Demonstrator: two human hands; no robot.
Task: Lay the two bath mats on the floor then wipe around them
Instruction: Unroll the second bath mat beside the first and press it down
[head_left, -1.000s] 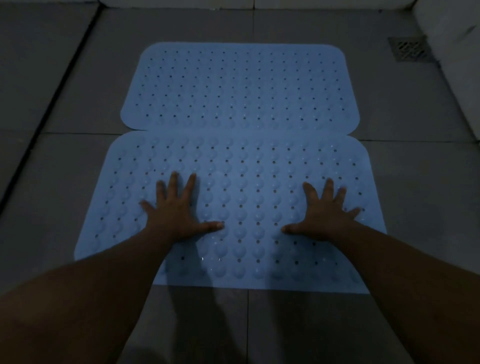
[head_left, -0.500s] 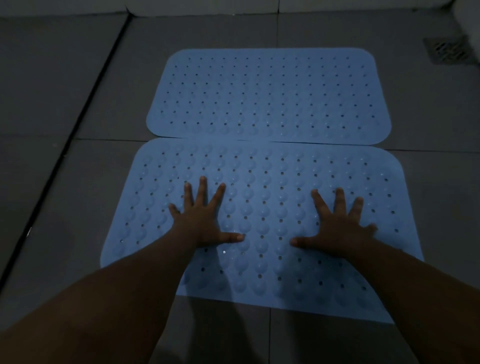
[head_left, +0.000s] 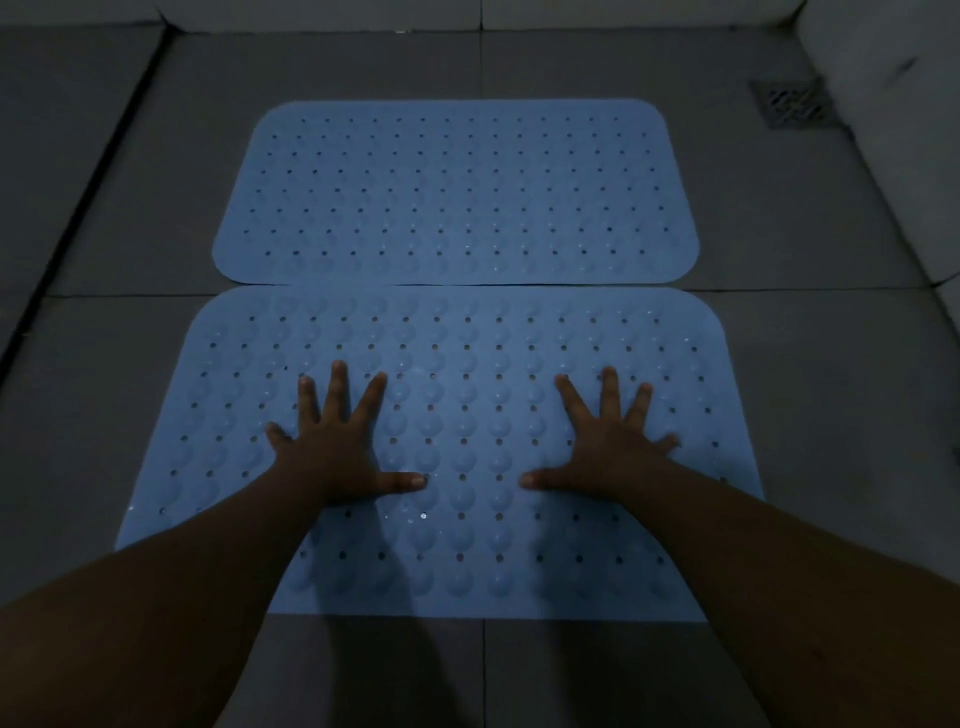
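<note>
Blue near mat (head_left: 467, 332), left hand (head_left: 332, 452) and right hand (head_left: 613, 447) flat, fingers splayed, seemingly touching far mat (head_left: 457, 192)

The near bath mat (head_left: 467, 395) looks like soft blue rubber or plastic, matt, studded with rounded bumps and punched with small holes; a few wet-looking glints sit on its surface. The far bath mat (head_left: 457, 192) has the same matt blue finish and hole pattern. The floor (head_left: 810, 364) is large grey tiles, smooth and dull, with dark grout lines. The floor drain (head_left: 792, 103) looks like a metal grate
</note>
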